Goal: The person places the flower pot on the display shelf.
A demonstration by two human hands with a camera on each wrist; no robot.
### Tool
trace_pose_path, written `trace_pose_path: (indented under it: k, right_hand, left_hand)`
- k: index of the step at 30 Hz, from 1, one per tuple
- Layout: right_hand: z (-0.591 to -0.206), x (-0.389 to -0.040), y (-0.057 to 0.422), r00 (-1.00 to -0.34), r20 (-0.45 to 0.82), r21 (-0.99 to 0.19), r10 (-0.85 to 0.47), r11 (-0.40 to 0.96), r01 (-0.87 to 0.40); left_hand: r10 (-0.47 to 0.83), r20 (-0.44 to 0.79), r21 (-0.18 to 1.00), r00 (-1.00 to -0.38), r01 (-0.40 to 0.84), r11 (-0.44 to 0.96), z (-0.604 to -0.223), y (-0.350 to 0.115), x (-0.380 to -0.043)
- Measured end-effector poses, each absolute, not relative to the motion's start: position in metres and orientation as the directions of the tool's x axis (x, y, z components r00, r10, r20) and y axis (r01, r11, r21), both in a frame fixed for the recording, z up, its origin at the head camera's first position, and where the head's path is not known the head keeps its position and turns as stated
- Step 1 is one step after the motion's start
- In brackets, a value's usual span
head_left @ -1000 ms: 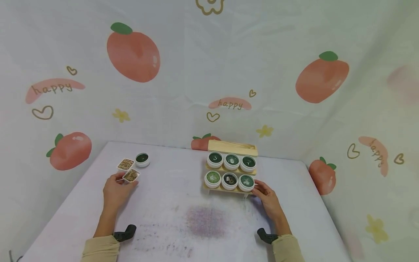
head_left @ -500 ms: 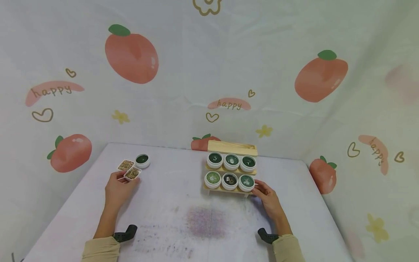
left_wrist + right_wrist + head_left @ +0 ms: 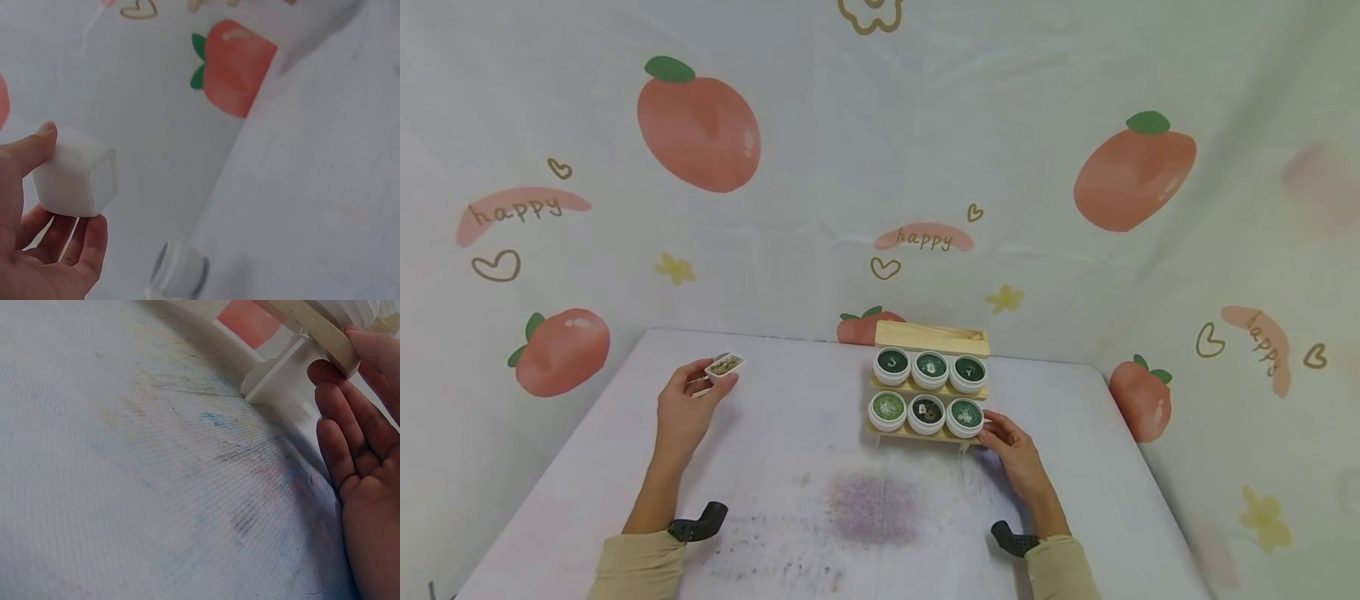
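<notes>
Left hand (image 3: 683, 412) has carried the square tub (image 3: 725, 366) rightward.

Pale fabric backdrop (image 3: 820, 142), printed red fruits (image 3: 698, 137), yellow flowers (image 3: 1004, 299), "happy" lettering (image 3: 925, 240); whitish counter (image 3: 797, 400), purplish stain (image 3: 875, 508); soft light.

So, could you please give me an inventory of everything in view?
Table: 1, white, purple-stained, foreground
Backdrop: 1, white with red fruit prints, behind and beside the table
Rack: 1, pale wood with white supports, right of centre
Racked pots: 6, white with mostly green tops, two rows of three
Loose pot: 1, white, at left, mostly hidden in the head view
Square container: 1, white with brown bits inside, held at left
Thin object: 1, dark, bottom left corner
Wrist devices: 2, black, one per wrist
Sleeves: 2, beige, bottom edge
Left hand: 1, gripping the square container
Right hand: 1, pinching the rack's lower right end
</notes>
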State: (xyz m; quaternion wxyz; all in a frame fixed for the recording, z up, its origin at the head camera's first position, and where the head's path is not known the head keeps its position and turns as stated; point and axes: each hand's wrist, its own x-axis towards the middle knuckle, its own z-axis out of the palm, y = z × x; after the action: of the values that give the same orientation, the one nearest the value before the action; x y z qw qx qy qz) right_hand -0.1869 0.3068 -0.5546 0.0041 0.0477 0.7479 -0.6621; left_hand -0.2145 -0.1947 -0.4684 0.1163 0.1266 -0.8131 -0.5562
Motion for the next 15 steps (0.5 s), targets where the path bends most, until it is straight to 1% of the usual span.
trace_pose_path:
  k: [7,15]
  right_hand:
    - [-0.555,-0.189,0.307,-0.995,-0.079,-0.988,0.068,0.124,0.087]
    - [-0.555,-0.188,0.307,-0.995,-0.074,-0.988,0.062,0.13,0.082]
  left_hand:
    - [-0.282,0.093,0.965,-0.955,0.017,0.261,-0.444,-0.176,-0.221]
    - [-0.189,0.162,0.97,-0.969,0.121,0.213,-0.428,-0.152,-0.233]
